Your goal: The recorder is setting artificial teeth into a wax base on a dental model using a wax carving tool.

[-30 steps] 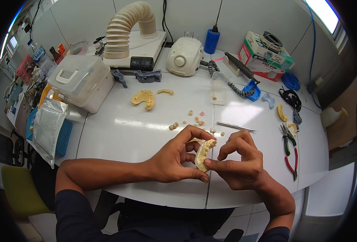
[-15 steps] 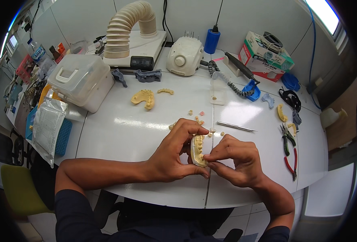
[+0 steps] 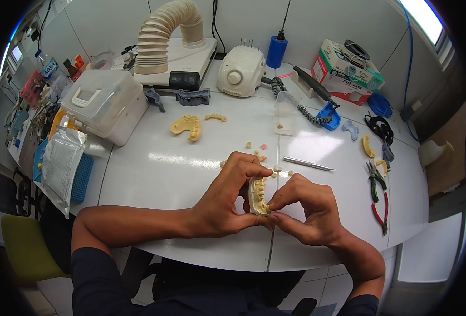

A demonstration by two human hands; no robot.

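A yellow plaster dental model (image 3: 258, 195) with a row of teeth is held upright over the front of the white table. My left hand (image 3: 223, 203) is closed around it, fingers at its far end and thumb at its near end. At that near end my right hand (image 3: 309, 208) pinches thumb and forefinger against the last teeth. Whether a small piece sits between those fingertips is hidden. Just beyond my hands lie several small tooth-coloured crowns (image 3: 277, 169) and a pink piece (image 3: 263, 146). A slim metal hand tool (image 3: 309, 164) rests to the right of them.
Farther back lie a yellow arch model (image 3: 186, 126) and a curved row of teeth (image 3: 215, 117). A white control unit (image 3: 241, 73) and a hose extractor (image 3: 162, 47) stand behind. Pliers (image 3: 376, 176) and red-handled cutters (image 3: 383, 213) lie right; a lidded box (image 3: 105, 105) stands left.
My right fingertips have shifted slightly and now pinch closer at the model's near end. My left thumb lies nearer to them. The model has barely moved.
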